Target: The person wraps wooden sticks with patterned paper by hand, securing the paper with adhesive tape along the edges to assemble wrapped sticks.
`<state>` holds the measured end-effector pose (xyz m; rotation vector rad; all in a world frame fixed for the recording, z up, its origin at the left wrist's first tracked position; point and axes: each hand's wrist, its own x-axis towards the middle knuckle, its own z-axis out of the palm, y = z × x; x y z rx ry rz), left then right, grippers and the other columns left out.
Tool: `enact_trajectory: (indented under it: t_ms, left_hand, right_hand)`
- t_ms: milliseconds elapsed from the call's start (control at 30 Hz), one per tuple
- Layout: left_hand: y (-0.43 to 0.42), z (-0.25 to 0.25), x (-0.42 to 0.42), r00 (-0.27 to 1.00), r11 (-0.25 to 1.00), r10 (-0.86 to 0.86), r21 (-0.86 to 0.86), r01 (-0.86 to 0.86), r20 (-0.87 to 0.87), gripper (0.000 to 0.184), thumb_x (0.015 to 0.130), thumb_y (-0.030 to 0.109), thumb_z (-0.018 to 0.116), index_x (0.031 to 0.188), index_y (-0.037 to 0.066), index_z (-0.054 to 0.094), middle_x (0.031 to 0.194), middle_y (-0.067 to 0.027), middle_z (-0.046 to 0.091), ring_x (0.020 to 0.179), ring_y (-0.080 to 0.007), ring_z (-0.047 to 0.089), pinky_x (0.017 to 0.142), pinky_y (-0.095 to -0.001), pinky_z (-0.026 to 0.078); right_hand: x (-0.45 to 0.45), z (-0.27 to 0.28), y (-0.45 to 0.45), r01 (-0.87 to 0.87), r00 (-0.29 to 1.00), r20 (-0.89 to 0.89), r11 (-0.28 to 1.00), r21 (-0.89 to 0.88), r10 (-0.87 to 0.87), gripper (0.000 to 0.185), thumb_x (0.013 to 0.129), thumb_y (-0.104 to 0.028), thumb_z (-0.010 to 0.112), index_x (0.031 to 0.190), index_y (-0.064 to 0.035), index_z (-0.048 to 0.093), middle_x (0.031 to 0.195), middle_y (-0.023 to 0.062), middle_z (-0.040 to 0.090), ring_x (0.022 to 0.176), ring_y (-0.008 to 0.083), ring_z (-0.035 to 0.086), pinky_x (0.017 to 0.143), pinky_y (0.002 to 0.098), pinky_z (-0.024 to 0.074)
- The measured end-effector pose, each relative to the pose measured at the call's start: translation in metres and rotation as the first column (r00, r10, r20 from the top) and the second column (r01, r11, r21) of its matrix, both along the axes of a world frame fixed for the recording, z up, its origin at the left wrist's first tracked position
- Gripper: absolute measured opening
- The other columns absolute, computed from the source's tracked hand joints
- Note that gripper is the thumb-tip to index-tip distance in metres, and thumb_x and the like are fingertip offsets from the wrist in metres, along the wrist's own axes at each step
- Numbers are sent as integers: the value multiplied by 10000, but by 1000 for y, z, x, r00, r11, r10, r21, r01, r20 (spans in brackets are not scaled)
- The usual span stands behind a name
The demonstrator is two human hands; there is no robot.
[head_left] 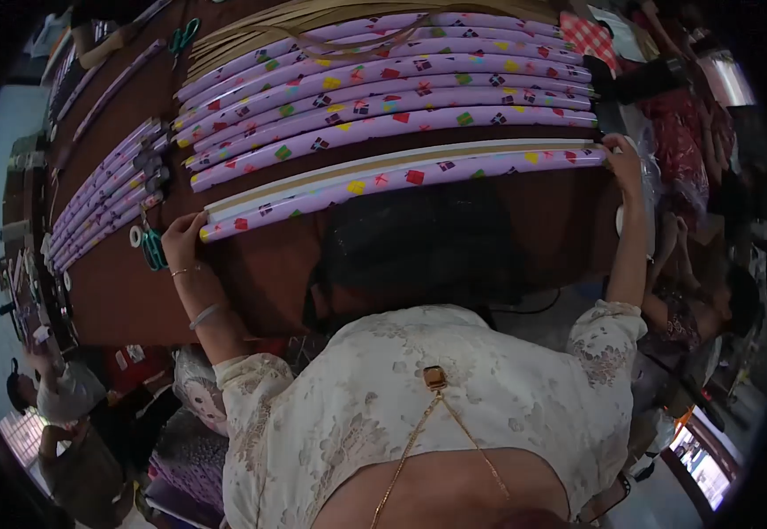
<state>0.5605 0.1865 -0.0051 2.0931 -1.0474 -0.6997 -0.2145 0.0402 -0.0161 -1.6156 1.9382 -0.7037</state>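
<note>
A long purple roll of wrapping paper (401, 180) with a colourful gift-box print lies across the table in front of me. Along its far side runs a pale white and tan strip (383, 161), perhaps the paper's underside and a kraft strip. My left hand (184, 242) grips the roll's left end, fingers closed at the strip's edge. At the opposite end, my right hand (623, 166) pinches the roll between thumb and fingers. Teal-handled scissors (152, 250) and a small white tape roll (136, 236) lie just left of my left hand.
Several similar purple rolls (383, 101) lie side by side beyond, with brown paper strips (269, 26) behind them. More rolls (105, 198) are bundled at the left. A dark bag-like object (419, 238) sits between me and the roll. Other people (70, 388) are around the table.
</note>
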Motion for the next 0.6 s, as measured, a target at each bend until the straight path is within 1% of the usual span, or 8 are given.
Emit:
enact_trajectory:
  t_ms: [67,167,267,333,400,467,533,600]
  left_hand:
    - [-1,5,-3,1000,1000,1,15,-1,17,273,722,205,738,868,-18,678,765,-46,663,692,-74,575,638,-213,456]
    - [-1,3,2,994,999,-27,50,22,106,304,706,257,744,861,2,685,756,-58,672,693,-80,597,641,-219,462]
    - [-1,-4,0,991,1000,-5,-17,7,133,327,664,276,767,824,4,680,738,-72,667,683,-108,610,638,-234,470]
    - [-1,-10,2,989,996,52,-82,-41,137,390,608,276,803,825,-9,650,738,-77,651,681,-128,605,634,-249,477]
    - [-1,-9,1,983,993,95,-89,-81,157,459,557,272,832,843,-12,611,737,-77,632,679,-140,596,628,-263,482]
    - [-3,-15,5,984,992,115,-77,-105,139,481,540,264,840,849,-7,590,724,-69,618,669,-142,589,622,-270,485]
    - [-1,-16,2,987,987,139,-96,-130,85,469,538,260,840,838,1,588,708,-61,610,658,-138,585,618,-272,485]
    - [-1,-8,-4,985,987,149,-81,-142,92,465,527,259,843,826,8,589,703,-55,605,652,-137,582,614,-275,485]
  right_hand:
    - [4,8,2,-6,995,98,996,85,-3,144,819,-157,632,917,-67,579,782,-9,552,577,65,484,489,221,388]
    - [-18,-8,-8,-60,996,66,993,98,53,102,843,-136,599,909,-64,575,774,-15,538,536,55,448,462,216,355]
    - [-24,-10,-11,-64,988,152,981,183,36,107,828,-140,596,918,-82,588,743,-39,518,555,46,420,472,201,330]
    - [-37,-21,-14,-193,981,36,981,37,192,127,842,-148,573,944,-74,593,773,-24,536,581,57,437,502,209,350]
    - [-50,-26,-20,-256,950,-180,967,17,255,168,851,-169,562,983,-71,598,802,-5,548,606,65,450,532,215,364]
    - [-55,-17,-19,-298,936,-190,954,18,296,258,870,-277,564,1017,-68,604,936,67,586,810,180,542,736,301,430]
    - [-55,-18,-16,-149,943,-294,988,46,156,336,860,-345,564,1059,-76,594,996,61,574,806,179,537,727,305,437]
    - [-66,-19,-15,14,989,143,987,160,-37,373,866,-369,547,1103,-82,574,1041,62,568,854,194,544,737,304,444]
